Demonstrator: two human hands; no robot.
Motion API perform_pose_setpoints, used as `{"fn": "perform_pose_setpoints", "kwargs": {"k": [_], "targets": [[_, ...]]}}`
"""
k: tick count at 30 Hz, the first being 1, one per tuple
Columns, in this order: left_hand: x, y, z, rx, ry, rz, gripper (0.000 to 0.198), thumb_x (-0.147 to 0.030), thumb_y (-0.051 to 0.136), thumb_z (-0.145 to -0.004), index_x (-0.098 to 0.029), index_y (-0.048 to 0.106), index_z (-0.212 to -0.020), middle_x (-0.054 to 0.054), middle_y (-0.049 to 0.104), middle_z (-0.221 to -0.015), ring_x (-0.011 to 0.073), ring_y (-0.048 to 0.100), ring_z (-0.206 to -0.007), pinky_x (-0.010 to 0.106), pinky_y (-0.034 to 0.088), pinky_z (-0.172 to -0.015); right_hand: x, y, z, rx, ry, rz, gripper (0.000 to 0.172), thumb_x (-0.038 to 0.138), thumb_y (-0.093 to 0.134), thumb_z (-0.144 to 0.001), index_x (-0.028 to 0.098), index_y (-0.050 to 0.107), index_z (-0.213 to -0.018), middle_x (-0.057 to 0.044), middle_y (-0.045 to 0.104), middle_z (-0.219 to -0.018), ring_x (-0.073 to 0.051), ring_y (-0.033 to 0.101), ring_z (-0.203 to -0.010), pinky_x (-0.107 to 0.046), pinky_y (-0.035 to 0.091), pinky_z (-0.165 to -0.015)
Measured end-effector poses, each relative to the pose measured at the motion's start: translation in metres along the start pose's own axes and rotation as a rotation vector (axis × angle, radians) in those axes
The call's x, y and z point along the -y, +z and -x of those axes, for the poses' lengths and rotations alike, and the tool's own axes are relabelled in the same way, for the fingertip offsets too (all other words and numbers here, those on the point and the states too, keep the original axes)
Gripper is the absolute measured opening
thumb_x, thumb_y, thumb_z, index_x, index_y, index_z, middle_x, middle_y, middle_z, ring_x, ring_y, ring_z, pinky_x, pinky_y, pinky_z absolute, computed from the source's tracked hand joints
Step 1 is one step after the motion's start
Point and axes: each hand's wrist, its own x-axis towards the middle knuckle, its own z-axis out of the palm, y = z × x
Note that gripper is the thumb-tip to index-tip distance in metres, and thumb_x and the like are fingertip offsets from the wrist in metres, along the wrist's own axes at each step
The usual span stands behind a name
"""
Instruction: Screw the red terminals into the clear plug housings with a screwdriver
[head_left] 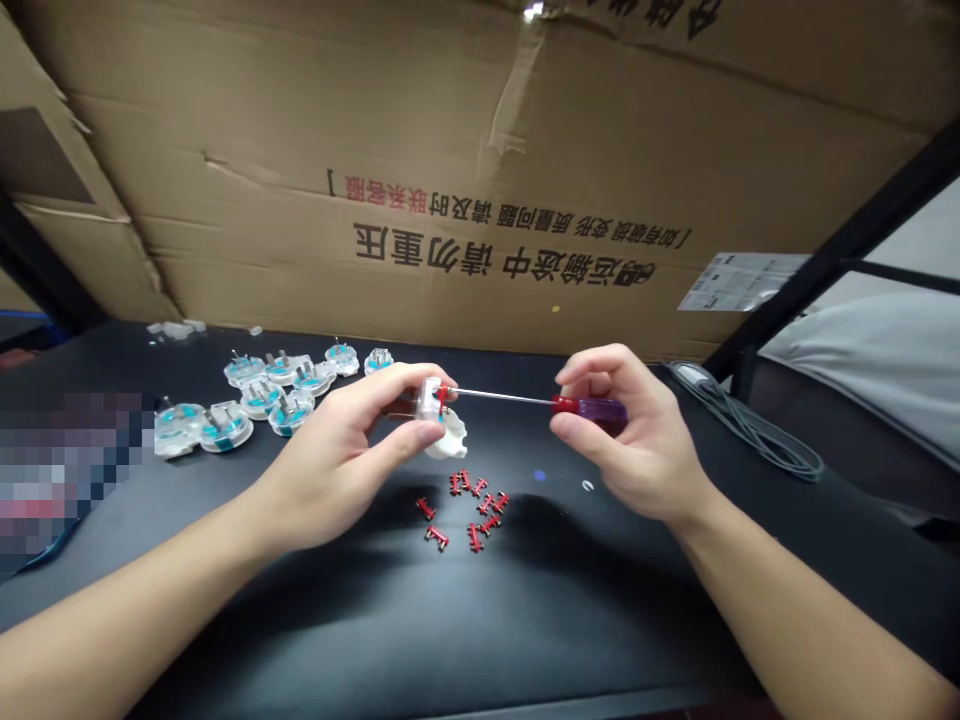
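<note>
The left hand (330, 450) grips a clear plug housing (427, 402) above the table (525, 620), its fingers (397, 385) curled over the far side and the thumb pressed on the near side. A white plug part (448, 440) sits directly beneath the housing, apparently held with it, though the hand partly blocks the view. The right hand (630, 430) pinches a screwdriver (589, 407) with a red-and-purple handle between thumb and bent fingers. Its thin steel shaft runs left to a red terminal (442, 395) in the housing, and the tip appears to touch it. Loose red terminals (472, 510) lie on the table below the hands. Clear plugs with teal centres (262, 395) are grouped far left. A coiled grey cable (750, 425) lies far right, before a large cardboard box (480, 200).
</note>
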Motion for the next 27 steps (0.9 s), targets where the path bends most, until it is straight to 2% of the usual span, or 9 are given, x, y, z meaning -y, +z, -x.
{"fn": "perform_pose_setpoints", "kwargs": {"k": [2,5,10,12,15,18,20,23,27], "targets": [[0.0017,0.0015,0.001,-0.003,0.019,-0.022,0.026,-0.037,0.059,-0.097,-0.023,0.061,-0.119,0.005,0.069,-0.11,0.0202,0.069,-0.096,0.029,0.053,-0.088,-0.0003,-0.0008,0.0005,-0.006,0.005,-0.004,0.011,0.029,0.071,-0.085,0.021,0.063,-0.084,0.003,0.059,-0.067,-0.01,0.051,-0.054,-0.024,0.04,-0.05],[0.0032,0.0037,0.0021,0.007,0.05,-0.041,0.028,-0.037,0.058,-0.097,-0.023,0.06,-0.121,0.006,0.069,-0.111,0.021,0.069,-0.097,0.031,0.054,-0.086,-0.0013,-0.0011,0.0011,0.001,0.056,0.017,0.028,0.037,0.057,-0.095,0.02,0.063,-0.074,0.003,0.053,-0.057,-0.01,0.046,-0.048,-0.024,0.037,-0.047],[0.0018,0.0056,0.0029,-0.043,0.049,-0.033,0.025,-0.036,0.054,-0.099,-0.023,0.06,-0.119,0.005,0.07,-0.11,0.02,0.068,-0.097,0.03,0.053,-0.087,0.0018,-0.0005,0.0019,0.02,-0.013,0.022,0.015,0.032,0.074,-0.083,0.023,0.064,-0.089,0.002,0.062,-0.073,-0.012,0.055,-0.059,-0.024,0.044,-0.052],[0.0016,0.006,0.0026,-0.054,0.056,-0.04,0.025,-0.036,0.054,-0.099,-0.023,0.06,-0.118,0.005,0.069,-0.111,0.0196,0.067,-0.096,0.031,0.052,-0.087,0.0029,-0.0003,0.0021,0.01,-0.018,0.055,0.009,0.029,0.07,-0.087,0.022,0.065,-0.083,0.002,0.06,-0.067,-0.011,0.053,-0.056,-0.024,0.043,-0.052],[0.0023,0.0068,0.0023,-0.048,0.068,-0.056,0.024,-0.036,0.055,-0.098,-0.023,0.06,-0.117,0.005,0.068,-0.109,0.0193,0.067,-0.094,0.032,0.051,-0.087,0.0028,-0.0003,0.0021,0.006,-0.005,0.06,0.016,0.031,0.06,-0.094,0.022,0.067,-0.082,0.004,0.054,-0.059,-0.01,0.047,-0.05,-0.024,0.038,-0.048],[0.003,0.007,0.0024,-0.057,0.073,-0.064,0.024,-0.036,0.055,-0.098,-0.023,0.06,-0.118,0.006,0.067,-0.111,0.0204,0.066,-0.097,0.033,0.051,-0.088,0.0023,-0.001,0.0022,0.001,-0.015,0.04,0.011,0.029,0.071,-0.085,0.023,0.066,-0.093,0.003,0.059,-0.07,-0.01,0.051,-0.056,-0.023,0.04,-0.05],[0.0031,0.0064,0.0026,-0.058,0.08,-0.076,0.025,-0.036,0.055,-0.098,-0.023,0.059,-0.119,0.007,0.067,-0.112,0.0208,0.066,-0.097,0.034,0.051,-0.088,0.0023,-0.0017,0.0025,0.01,-0.005,0.049,0.007,0.028,0.07,-0.087,0.023,0.066,-0.089,0.003,0.06,-0.069,-0.01,0.052,-0.056,-0.023,0.041,-0.051],[0.003,0.0052,0.0027,-0.044,0.096,-0.109,0.025,-0.035,0.055,-0.098,-0.022,0.059,-0.119,0.006,0.067,-0.106,0.0199,0.066,-0.093,0.034,0.051,-0.087,0.0032,-0.0022,0.0028,0.043,0.006,0.062,0.019,0.033,0.06,-0.094,0.021,0.067,-0.08,0.003,0.056,-0.06,-0.01,0.047,-0.05,-0.024,0.038,-0.048],[0.0032,0.0052,0.0024,-0.039,0.125,-0.126,0.024,-0.033,0.054,-0.099,-0.021,0.058,-0.119,0.005,0.066,-0.107,0.0178,0.065,-0.092,0.032,0.05,-0.087,0.0053,-0.0017,0.0014,0.015,-0.028,0.076,0.012,0.031,0.072,-0.084,0.021,0.068,-0.089,0.002,0.063,-0.068,-0.011,0.053,-0.054,-0.023,0.04,-0.048]]}}
